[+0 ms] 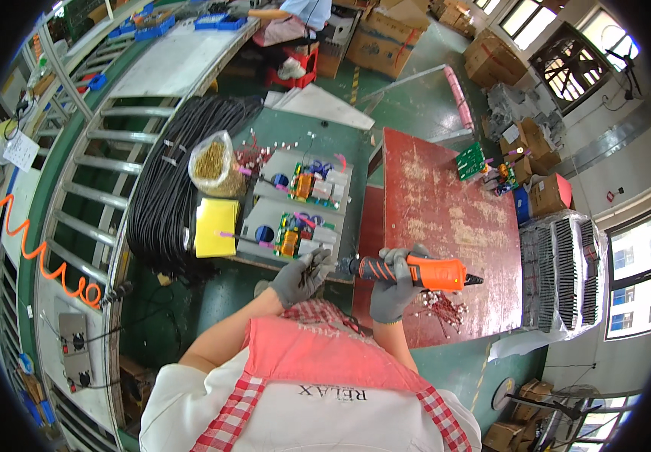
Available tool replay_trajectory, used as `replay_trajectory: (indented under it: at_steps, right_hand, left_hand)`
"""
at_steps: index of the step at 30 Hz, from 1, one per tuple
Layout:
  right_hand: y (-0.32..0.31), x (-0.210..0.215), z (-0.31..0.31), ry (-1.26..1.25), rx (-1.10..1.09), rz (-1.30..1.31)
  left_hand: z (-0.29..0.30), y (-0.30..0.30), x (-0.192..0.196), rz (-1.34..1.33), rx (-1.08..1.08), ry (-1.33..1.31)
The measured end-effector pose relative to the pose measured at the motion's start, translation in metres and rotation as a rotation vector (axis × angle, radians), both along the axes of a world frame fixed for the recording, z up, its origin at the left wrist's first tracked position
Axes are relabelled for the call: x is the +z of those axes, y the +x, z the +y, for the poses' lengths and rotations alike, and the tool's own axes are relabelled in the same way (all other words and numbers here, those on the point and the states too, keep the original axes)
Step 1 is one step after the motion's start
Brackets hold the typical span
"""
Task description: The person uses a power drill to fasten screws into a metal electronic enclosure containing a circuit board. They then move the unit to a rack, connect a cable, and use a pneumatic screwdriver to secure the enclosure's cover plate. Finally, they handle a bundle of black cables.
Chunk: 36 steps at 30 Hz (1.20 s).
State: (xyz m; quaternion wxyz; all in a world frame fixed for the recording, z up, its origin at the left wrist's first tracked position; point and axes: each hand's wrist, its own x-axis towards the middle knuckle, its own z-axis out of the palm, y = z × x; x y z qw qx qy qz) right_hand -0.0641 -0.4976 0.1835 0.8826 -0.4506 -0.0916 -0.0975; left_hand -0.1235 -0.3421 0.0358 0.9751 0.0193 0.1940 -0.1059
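My right hand [393, 288], in a grey glove, is wrapped round an orange and black electric screwdriver [440, 273]. The tool lies level, its front end pointing left at my other hand. My left hand [300, 279], gloved too, has its fingers pinched together at the near edge of the work table; anything in them is too small to name. Just beyond it is a grey metal plate carrying a circuit board [293, 236] with a yellow transformer and wires. Behind that sits a second plate with a similar board [316, 185].
Left of the plates are a yellow paper stack [217, 228], a bag of brass-coloured screws [215, 167] and coiled black cables [161, 200]. A worn red table [453, 226] at right bears a green board [471, 161] and red wires [443, 310]. Roller conveyor [91, 194] runs at left.
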Motion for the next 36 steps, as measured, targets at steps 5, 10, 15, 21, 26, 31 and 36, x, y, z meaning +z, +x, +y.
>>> replay_trajectory:
  at_steps: [5,10,15,21,26,31,36]
  right_hand:
    - [0.001,-0.014,-0.007,-0.139,0.032,-0.020]
    - [0.007,-0.039,-0.016,-0.301,-0.028,-0.041]
    - [0.014,-0.047,-0.010,-0.392,-0.029,-0.006]
    - [0.018,-0.056,-0.006,-0.363,0.012,0.029]
    - [0.026,-0.070,-0.007,-0.365,0.055,0.034]
    - [0.029,-0.075,-0.005,-0.363,0.145,0.018]
    - [0.029,-0.066,0.009,-0.534,0.536,-0.162]
  left_hand:
    - [-0.010,0.000,-0.012,0.156,-0.271,0.447]
    - [-0.004,-0.004,-0.049,0.175,-0.445,0.800]
    - [-0.007,0.009,-0.062,0.399,-0.437,0.828]
    - [-0.020,0.023,-0.094,0.436,-0.217,0.612]
    - [-0.027,0.024,-0.097,0.425,-0.143,0.564]
    - [-0.033,0.027,-0.084,0.440,-0.075,0.596]
    - [-0.038,0.029,-0.086,0.488,-0.013,0.617]
